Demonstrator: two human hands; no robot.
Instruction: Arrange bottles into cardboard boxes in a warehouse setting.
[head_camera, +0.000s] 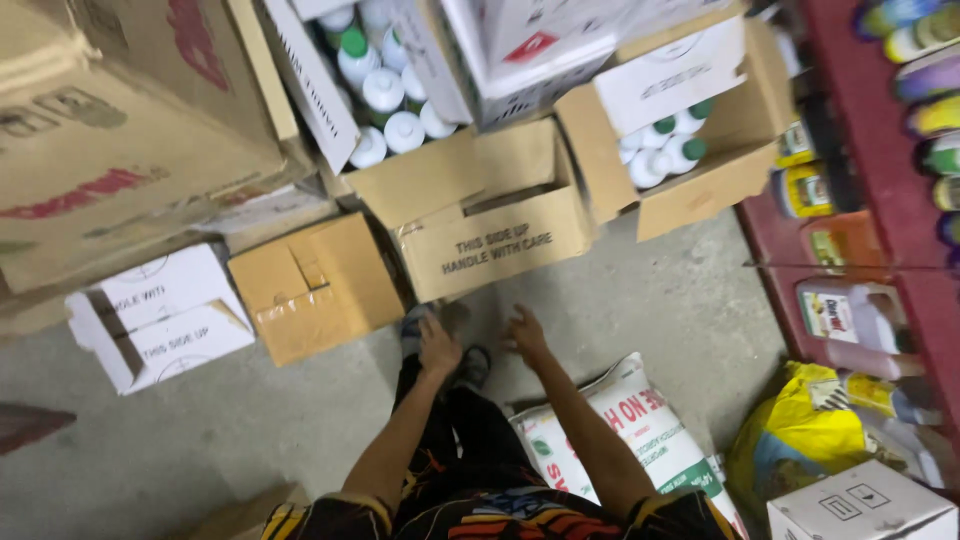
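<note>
Both my arms reach down and forward over my dark trousers and shoes. My left hand (438, 345) hangs with fingers curled loosely and holds nothing. My right hand (524, 333) has its fingers spread, empty. Both hover just short of an open brown cardboard box (500, 235) on the concrete floor, whose inside looks empty. A smaller shut brown box (315, 285) sits to its left.
Open cartons of white bottles with green and white caps (385, 95) (660, 145) stand behind. A white box (160, 315) lies left, tall stacked cartons (120, 150) beyond. A white printed sack (640, 430), a yellow sack (800, 430) and red shelves of bottles (870, 250) are at right.
</note>
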